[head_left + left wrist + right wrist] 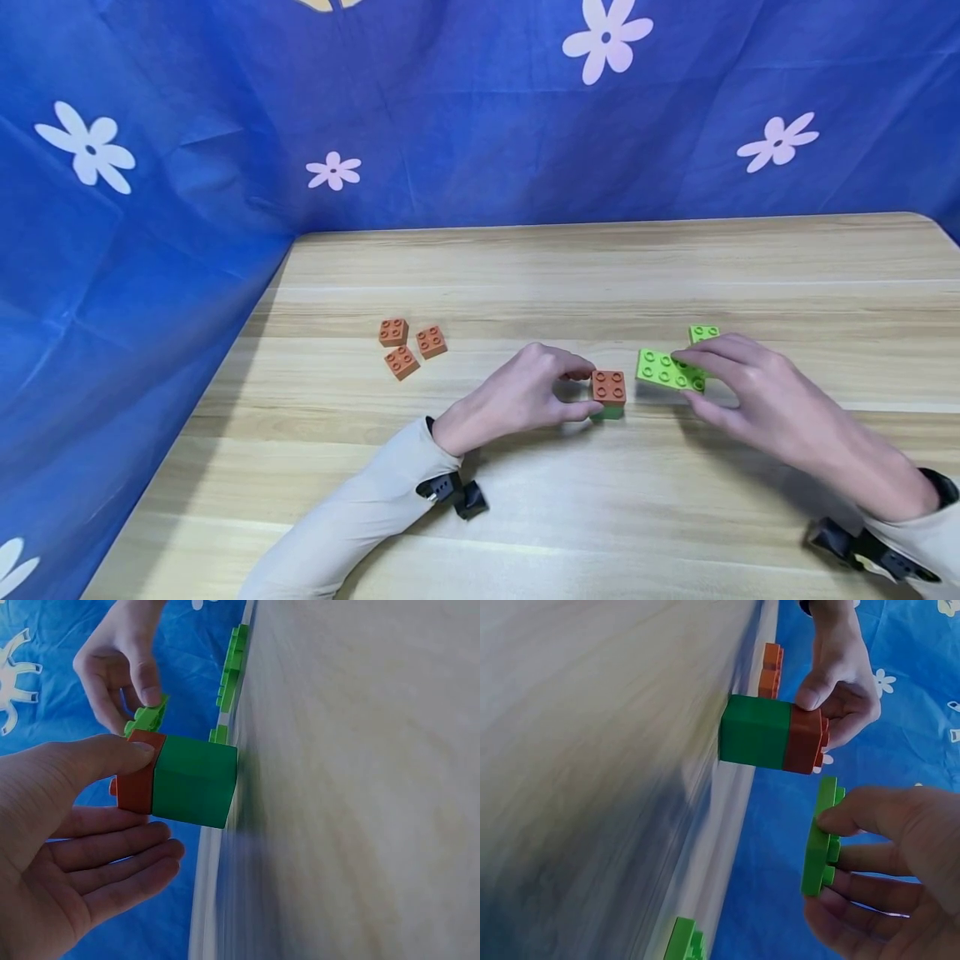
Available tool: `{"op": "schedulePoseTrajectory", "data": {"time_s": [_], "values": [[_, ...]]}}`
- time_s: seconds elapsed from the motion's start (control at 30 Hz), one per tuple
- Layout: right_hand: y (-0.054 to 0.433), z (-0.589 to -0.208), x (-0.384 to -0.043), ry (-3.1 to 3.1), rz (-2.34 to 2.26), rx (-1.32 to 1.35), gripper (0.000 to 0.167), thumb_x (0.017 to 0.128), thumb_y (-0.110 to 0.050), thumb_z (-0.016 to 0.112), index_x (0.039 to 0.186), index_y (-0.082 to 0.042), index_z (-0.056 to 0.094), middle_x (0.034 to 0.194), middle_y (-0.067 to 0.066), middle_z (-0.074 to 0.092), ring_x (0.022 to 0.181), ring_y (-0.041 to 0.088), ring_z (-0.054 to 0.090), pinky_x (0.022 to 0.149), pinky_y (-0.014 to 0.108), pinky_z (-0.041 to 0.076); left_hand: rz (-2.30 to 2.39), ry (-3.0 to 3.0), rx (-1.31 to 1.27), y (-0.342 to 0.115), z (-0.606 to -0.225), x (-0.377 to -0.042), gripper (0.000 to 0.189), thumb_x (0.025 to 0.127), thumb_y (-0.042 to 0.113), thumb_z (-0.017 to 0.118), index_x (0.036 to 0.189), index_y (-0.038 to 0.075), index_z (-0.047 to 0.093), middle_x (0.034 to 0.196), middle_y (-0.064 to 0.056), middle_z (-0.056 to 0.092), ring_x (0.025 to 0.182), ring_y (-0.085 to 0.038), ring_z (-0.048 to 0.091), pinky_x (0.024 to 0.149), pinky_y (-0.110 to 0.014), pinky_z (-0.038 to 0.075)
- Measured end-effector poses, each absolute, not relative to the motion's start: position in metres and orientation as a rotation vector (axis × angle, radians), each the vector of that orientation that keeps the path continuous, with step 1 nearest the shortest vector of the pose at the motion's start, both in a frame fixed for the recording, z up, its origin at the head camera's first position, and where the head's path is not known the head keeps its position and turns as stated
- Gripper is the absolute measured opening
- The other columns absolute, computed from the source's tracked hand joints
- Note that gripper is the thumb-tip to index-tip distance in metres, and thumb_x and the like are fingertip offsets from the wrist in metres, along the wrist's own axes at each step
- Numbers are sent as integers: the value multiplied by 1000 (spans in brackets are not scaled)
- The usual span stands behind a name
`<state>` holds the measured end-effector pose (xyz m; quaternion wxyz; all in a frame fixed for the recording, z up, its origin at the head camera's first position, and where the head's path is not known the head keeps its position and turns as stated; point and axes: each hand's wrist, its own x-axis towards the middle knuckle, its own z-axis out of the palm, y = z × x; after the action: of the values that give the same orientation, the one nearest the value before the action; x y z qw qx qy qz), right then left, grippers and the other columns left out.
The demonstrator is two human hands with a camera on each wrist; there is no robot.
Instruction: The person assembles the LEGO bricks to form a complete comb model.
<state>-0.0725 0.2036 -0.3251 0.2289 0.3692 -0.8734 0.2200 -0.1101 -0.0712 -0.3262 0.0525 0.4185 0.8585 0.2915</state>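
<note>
A brown square toy brick (608, 387) sits on top of a taller dark green block (195, 780), which stands on the table. My left hand (528, 390) pinches the brown brick from its left side, thumb and index finger on opposite faces. To the right, my right hand (765, 404) holds a thin light green studded brick (822, 836) between thumb and fingers, raised off the tabletop. This brick is close beside the stack but apart from it. Behind the right hand lies another light green brick (703, 333), partly hidden by the fingers.
Three loose brown bricks (401, 362) lie grouped on the left part of the wooden table (480, 275). A blue cloth with white flowers (480, 108) hangs behind the table and along its left side.
</note>
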Motion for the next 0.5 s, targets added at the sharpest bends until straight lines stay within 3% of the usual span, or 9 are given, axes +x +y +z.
{"op": "schedulePoseTrajectory", "data": {"time_s": [0.27,0.5], "values": [[197,-321,-73,-2390,629,1048,51,95,-41,47,105,4,69,98,15,68,90,33,66,73,45,58,905,2609,1300,-71,-326,-111,35,82,24,78,107,1,70,98,-8,73,84,-13,68,77,-20,55],[192,-319,-72,-2373,610,1058,63,100,-50,35,105,3,69,99,13,68,91,30,65,74,43,57,911,2600,1309,-71,-326,-110,37,82,24,79,108,0,70,97,-10,73,83,-14,68,77,-18,54]]}}
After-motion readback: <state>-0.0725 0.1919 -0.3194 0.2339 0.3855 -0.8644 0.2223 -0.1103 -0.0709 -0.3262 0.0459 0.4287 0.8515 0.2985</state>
